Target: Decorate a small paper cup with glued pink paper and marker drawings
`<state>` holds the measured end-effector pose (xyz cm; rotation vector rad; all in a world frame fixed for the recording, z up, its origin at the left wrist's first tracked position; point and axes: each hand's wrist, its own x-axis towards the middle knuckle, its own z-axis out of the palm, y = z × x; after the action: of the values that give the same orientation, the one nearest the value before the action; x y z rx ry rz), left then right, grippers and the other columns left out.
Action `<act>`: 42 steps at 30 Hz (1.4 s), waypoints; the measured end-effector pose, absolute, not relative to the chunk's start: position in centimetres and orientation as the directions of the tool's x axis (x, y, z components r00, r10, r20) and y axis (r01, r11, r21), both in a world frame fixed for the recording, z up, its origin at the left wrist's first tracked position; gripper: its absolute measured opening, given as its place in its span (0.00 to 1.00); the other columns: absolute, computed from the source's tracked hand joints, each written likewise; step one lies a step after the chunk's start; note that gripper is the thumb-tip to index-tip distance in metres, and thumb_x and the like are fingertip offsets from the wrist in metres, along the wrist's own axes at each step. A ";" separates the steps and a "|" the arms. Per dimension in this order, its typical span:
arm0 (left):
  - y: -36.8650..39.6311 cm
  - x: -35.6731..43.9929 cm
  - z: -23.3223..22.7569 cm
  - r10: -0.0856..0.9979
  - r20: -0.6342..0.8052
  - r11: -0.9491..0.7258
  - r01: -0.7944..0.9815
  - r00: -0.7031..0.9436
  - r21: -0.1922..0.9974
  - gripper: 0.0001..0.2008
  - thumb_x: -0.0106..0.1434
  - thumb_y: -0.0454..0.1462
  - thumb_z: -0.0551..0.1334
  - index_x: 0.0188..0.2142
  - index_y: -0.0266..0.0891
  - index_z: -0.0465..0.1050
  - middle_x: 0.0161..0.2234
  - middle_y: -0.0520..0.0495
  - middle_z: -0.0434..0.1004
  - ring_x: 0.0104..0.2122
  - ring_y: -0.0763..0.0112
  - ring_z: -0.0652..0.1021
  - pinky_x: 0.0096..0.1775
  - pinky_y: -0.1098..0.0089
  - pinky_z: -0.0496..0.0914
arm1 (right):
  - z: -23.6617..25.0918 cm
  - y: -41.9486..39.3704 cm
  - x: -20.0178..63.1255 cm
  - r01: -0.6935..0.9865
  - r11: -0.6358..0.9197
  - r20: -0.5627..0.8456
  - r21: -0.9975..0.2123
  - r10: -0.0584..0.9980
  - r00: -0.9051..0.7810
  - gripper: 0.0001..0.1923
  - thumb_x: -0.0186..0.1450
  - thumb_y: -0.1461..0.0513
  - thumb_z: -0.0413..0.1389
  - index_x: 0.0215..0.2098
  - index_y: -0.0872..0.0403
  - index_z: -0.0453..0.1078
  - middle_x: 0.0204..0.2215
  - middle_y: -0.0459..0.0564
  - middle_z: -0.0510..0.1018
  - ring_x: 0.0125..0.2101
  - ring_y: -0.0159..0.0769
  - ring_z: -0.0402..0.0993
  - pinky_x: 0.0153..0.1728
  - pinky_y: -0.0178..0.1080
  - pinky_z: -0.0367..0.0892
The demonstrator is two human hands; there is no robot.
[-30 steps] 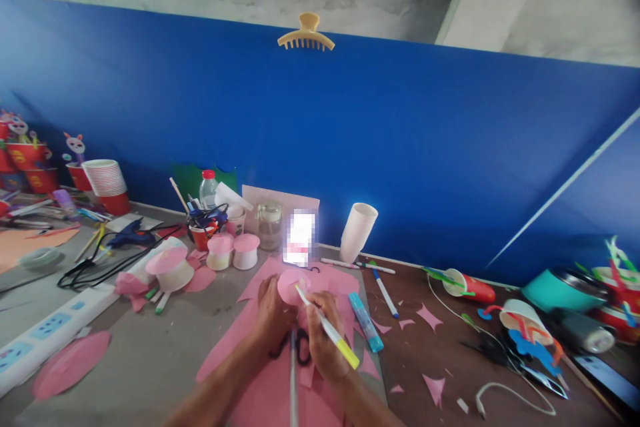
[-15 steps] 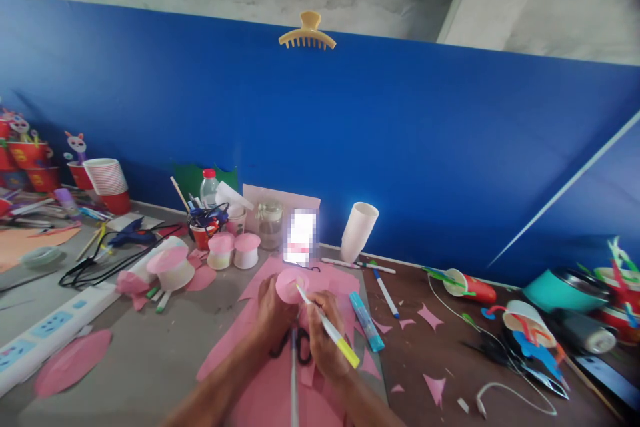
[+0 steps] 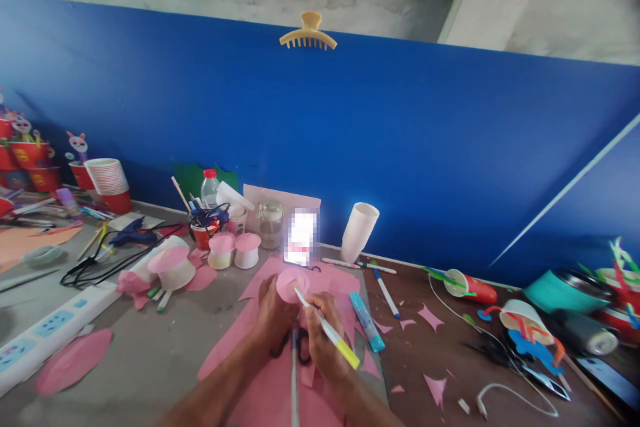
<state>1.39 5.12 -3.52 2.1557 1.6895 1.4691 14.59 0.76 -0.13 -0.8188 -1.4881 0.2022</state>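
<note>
My left hand (image 3: 274, 312) is closed around a pink paper disc (image 3: 286, 285), tilted up towards me. Anything beneath the disc is hidden by my fingers. A white marker with a yellow end (image 3: 331, 332) is pinched in my right hand (image 3: 324, 340), its tip touching the disc or just over it. A pale yellowish mark shows on the disc by the tip. Below both hands, pink paper sheets (image 3: 250, 373) cover the table, with black-handled scissors (image 3: 303, 347) partly hidden by my right hand. A glowing phone (image 3: 300, 240), its screen blurred out, stands behind the disc.
Two white cups with pink tops (image 3: 247, 251) stand to the left, near a glass jar (image 3: 271, 225). A white power strip (image 3: 60, 327) lies at far left. To the right are a blue marker packet (image 3: 367, 321), a leaning white cup stack (image 3: 360, 232) and pink scraps (image 3: 435, 388).
The marker tip has shifted very slightly left and down over the disc. Both hands are otherwise almost in the same place.
</note>
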 end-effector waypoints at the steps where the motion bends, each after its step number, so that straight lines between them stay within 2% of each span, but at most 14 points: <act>1: 5.1 1.4 -3.5 0.756 0.653 -0.414 0.744 -0.040 0.525 0.09 0.58 0.39 0.61 0.37 0.39 0.76 0.36 0.41 0.81 0.36 0.56 0.80 0.39 0.58 0.77 | -0.2 0.8 14.6 0.357 0.721 0.796 -0.594 0.593 0.126 0.07 0.71 0.63 0.52 0.39 0.48 0.71 0.31 0.43 0.77 0.30 0.37 0.74 0.33 0.38 0.70; 6: 5.3 1.5 -3.6 0.732 0.681 -0.440 0.760 -0.006 0.479 0.10 0.61 0.43 0.60 0.34 0.39 0.75 0.32 0.43 0.80 0.32 0.59 0.79 0.35 0.60 0.77 | -0.4 0.8 14.6 0.353 0.720 0.793 -0.598 0.596 0.126 0.07 0.70 0.63 0.52 0.39 0.47 0.72 0.30 0.42 0.77 0.30 0.36 0.75 0.33 0.37 0.70; 13: 5.4 1.6 -3.7 0.698 0.716 -0.443 0.792 0.011 0.420 0.12 0.65 0.41 0.56 0.35 0.38 0.77 0.33 0.42 0.82 0.35 0.58 0.79 0.41 0.57 0.77 | -0.4 0.8 14.5 0.341 0.730 0.796 -0.592 0.597 0.104 0.08 0.70 0.64 0.52 0.41 0.47 0.72 0.32 0.43 0.78 0.31 0.36 0.76 0.34 0.38 0.71; 18: 5.2 1.6 -3.8 0.702 0.711 -0.452 0.803 0.052 0.387 0.09 0.63 0.38 0.59 0.36 0.39 0.78 0.34 0.43 0.82 0.37 0.57 0.79 0.44 0.57 0.76 | -0.5 0.8 14.6 0.333 0.736 0.793 -0.590 0.606 0.066 0.07 0.70 0.64 0.53 0.42 0.46 0.72 0.33 0.43 0.79 0.33 0.37 0.76 0.34 0.38 0.71; 24: 5.3 1.8 -4.3 0.647 0.761 -0.464 0.820 0.055 0.336 0.10 0.61 0.37 0.58 0.36 0.38 0.78 0.36 0.40 0.81 0.38 0.54 0.79 0.46 0.51 0.76 | -0.2 0.8 14.7 0.333 0.744 0.791 -0.580 0.612 0.010 0.10 0.69 0.64 0.52 0.45 0.46 0.72 0.35 0.44 0.79 0.34 0.39 0.77 0.38 0.41 0.71; 31: 5.7 1.4 -5.0 0.631 0.776 -0.454 0.816 0.010 0.359 0.09 0.61 0.38 0.58 0.36 0.38 0.77 0.35 0.40 0.81 0.38 0.56 0.79 0.43 0.55 0.78 | -0.2 0.8 14.8 0.357 0.732 0.799 -0.581 0.596 0.079 0.08 0.69 0.66 0.51 0.39 0.48 0.71 0.30 0.43 0.77 0.30 0.38 0.74 0.34 0.40 0.71; 38: 5.7 1.6 -5.3 0.659 0.752 -0.429 0.826 0.009 0.366 0.09 0.58 0.36 0.59 0.36 0.38 0.77 0.36 0.40 0.81 0.39 0.54 0.79 0.47 0.53 0.76 | -0.1 0.7 14.5 0.353 0.743 0.806 -0.569 0.589 0.058 0.08 0.70 0.64 0.52 0.41 0.46 0.72 0.32 0.43 0.79 0.31 0.38 0.76 0.34 0.40 0.72; 42: 5.8 1.5 -5.7 0.679 0.734 -0.411 0.812 -0.031 0.414 0.14 0.56 0.37 0.60 0.41 0.38 0.76 0.39 0.40 0.81 0.42 0.53 0.80 0.48 0.53 0.76 | -0.1 0.7 14.6 0.360 0.734 0.803 -0.575 0.592 0.076 0.08 0.70 0.65 0.51 0.40 0.47 0.72 0.31 0.42 0.78 0.30 0.37 0.75 0.33 0.40 0.72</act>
<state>1.48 5.77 -5.70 2.2786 1.7700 1.5633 14.57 0.71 -0.10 -0.8048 -1.5351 0.2051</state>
